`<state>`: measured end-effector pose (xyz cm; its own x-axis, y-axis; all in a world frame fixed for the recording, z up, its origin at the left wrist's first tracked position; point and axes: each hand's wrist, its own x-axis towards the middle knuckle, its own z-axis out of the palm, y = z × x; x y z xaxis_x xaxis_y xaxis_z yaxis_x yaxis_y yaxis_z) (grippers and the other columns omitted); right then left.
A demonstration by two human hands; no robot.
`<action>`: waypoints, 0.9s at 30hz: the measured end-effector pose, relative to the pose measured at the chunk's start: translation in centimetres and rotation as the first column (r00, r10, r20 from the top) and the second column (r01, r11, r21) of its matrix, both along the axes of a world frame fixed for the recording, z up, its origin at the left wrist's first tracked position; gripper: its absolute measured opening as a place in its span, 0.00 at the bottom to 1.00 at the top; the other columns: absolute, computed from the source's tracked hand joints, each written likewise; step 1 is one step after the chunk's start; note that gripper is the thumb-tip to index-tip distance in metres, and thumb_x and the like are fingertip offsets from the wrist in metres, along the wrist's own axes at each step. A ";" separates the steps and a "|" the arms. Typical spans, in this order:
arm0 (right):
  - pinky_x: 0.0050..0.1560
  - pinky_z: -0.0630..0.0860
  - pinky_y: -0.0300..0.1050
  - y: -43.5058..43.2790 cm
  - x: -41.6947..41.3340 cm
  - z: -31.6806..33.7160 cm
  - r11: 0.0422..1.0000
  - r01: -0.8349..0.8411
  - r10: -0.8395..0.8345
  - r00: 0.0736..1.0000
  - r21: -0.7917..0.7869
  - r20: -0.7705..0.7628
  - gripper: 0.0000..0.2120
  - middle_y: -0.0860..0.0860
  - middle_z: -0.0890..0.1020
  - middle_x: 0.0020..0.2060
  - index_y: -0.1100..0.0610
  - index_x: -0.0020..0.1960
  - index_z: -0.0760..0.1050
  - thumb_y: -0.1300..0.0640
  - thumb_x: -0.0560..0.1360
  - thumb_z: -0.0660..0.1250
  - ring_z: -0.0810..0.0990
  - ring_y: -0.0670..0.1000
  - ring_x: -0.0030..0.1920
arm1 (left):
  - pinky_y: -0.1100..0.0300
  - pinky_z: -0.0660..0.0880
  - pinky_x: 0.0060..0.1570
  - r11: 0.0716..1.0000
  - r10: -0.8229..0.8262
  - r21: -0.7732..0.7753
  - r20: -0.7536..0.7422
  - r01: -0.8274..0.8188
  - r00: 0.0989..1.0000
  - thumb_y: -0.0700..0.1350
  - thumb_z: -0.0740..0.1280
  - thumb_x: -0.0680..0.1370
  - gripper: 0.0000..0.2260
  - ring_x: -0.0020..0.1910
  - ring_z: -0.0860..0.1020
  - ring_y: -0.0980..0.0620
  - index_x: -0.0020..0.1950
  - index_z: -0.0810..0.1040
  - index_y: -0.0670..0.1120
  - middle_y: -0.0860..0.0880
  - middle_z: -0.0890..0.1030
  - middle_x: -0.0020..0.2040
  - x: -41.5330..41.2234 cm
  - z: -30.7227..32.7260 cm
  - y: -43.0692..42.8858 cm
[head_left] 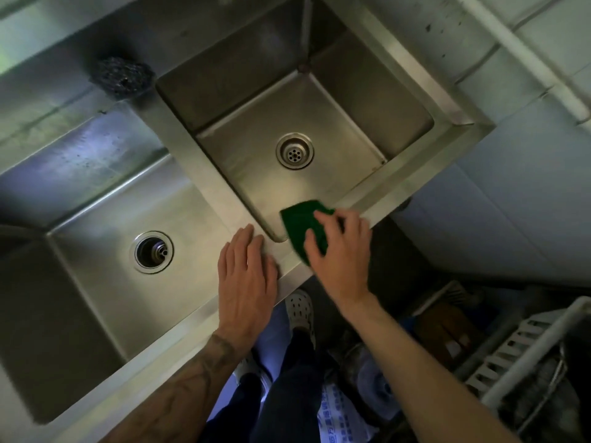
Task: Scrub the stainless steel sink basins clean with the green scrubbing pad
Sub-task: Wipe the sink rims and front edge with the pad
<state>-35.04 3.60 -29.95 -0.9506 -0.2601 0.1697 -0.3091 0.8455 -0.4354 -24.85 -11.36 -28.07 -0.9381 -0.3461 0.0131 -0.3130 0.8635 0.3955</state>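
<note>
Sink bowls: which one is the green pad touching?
The right basin, the one whose drain has a holed cover. The right hand holds the pad at its near corner; the left basin has no pad.

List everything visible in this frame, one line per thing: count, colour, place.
left basin: one, steel grey, left of the divider
right basin: one, steel grey, right of the divider
left drain: one, steel, floor of the left basin
right drain: one, steel, floor of the right basin
scrubbing pad: one, green, near corner of the right basin
steel wool: one, dark grey, back ledge between the basins
pipe: one, white, on the wall, upper right
rack: one, white, lower right
clog: one clear, white, on the floor below the front rim
left grip: one bare hand, flat on the rim beside the divider
right grip: one bare hand, holding the scrubbing pad
</note>
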 end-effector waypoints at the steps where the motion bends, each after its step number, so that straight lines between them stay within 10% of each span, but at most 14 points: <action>1: 0.54 0.70 0.43 -1.3 2.5 -0.3 0.998 -0.065 0.065 0.998 0.001 0.010 0.18 0.51 0.72 0.59 0.51 0.66 0.77 0.44 0.80 0.66 0.70 0.51 0.56 | 0.36 0.68 0.76 1.000 0.006 -0.005 0.003 -0.006 1.000 0.43 0.62 0.85 0.16 0.77 0.71 0.38 0.70 0.76 0.36 0.38 0.74 0.76 0.6 -0.1 -0.4; 5: 0.53 0.76 0.47 -2.0 4.3 -0.2 0.980 -0.199 0.198 0.980 0.021 0.029 0.19 0.52 0.73 0.58 0.53 0.68 0.76 0.44 0.81 0.65 0.71 0.51 0.54 | 0.37 0.69 0.75 0.998 0.063 -0.007 0.024 -0.063 0.998 0.45 0.58 0.85 0.18 0.76 0.71 0.38 0.71 0.75 0.37 0.38 0.73 0.76 2.5 0.0 -1.8; 10: 0.51 0.76 0.48 -2.4 3.8 1.0 0.998 0.060 -0.061 0.997 0.036 0.039 0.19 0.53 0.71 0.59 0.51 0.69 0.75 0.44 0.81 0.65 0.68 0.51 0.54 | 0.40 0.69 0.76 0.994 0.112 -0.025 0.136 -0.109 0.984 0.50 0.55 0.86 0.22 0.74 0.73 0.38 0.73 0.75 0.38 0.38 0.73 0.77 5.5 0.1 -4.3; 27: 0.56 0.72 0.42 -12.8 1.9 0.7 0.973 -0.225 0.223 0.974 0.060 0.030 0.20 0.54 0.71 0.64 0.54 0.70 0.73 0.46 0.82 0.66 0.69 0.51 0.59 | 0.44 0.72 0.73 0.997 0.076 -0.017 0.239 -0.074 0.968 0.53 0.49 0.87 0.22 0.73 0.74 0.44 0.72 0.74 0.44 0.43 0.77 0.73 7.0 -1.3 -5.5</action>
<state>-33.09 -9.20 -29.24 -0.8703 -0.4762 0.1256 -0.4844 0.7815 -0.3931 -17.80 -16.87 -29.39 -0.8855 -0.4166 -0.2056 -0.4619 0.8368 0.2941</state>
